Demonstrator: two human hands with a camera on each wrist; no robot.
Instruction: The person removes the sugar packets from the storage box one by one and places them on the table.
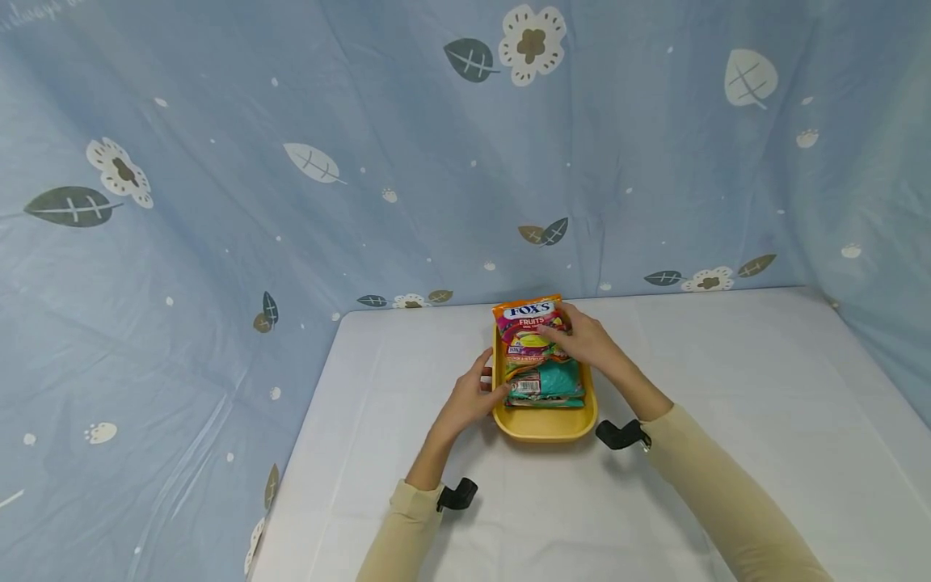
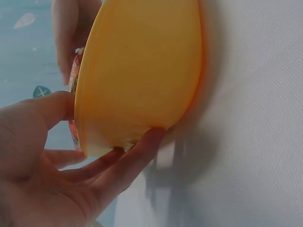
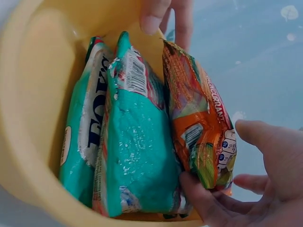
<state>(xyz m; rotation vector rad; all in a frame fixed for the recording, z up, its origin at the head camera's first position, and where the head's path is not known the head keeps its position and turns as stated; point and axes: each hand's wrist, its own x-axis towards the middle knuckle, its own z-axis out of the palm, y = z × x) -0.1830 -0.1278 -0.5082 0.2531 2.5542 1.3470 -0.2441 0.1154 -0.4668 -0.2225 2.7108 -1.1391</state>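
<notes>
A yellow plastic tub (image 1: 545, 425) sits on the white table with candy bags inside. My left hand (image 1: 469, 401) grips its left side, thumb over the rim and fingers along the outer wall (image 2: 142, 66). Around an orange and red Fox's Fruits candy bag (image 1: 522, 346), my right hand (image 1: 584, 338) has its thumb on one face and fingers on the other. That bag stands at the tub's far end, leaning beside a teal candy bag (image 3: 139, 142). Another teal Fox's bag (image 3: 78, 142) is on the teal one's other side.
The white-covered table (image 1: 407, 364) extends on both sides of the tub. Behind it and to the left hangs a blue curtain (image 1: 407, 162) with leaf and flower prints. A black wrist mount (image 1: 457, 495) shows at the left sleeve, another (image 1: 618, 435) at the right.
</notes>
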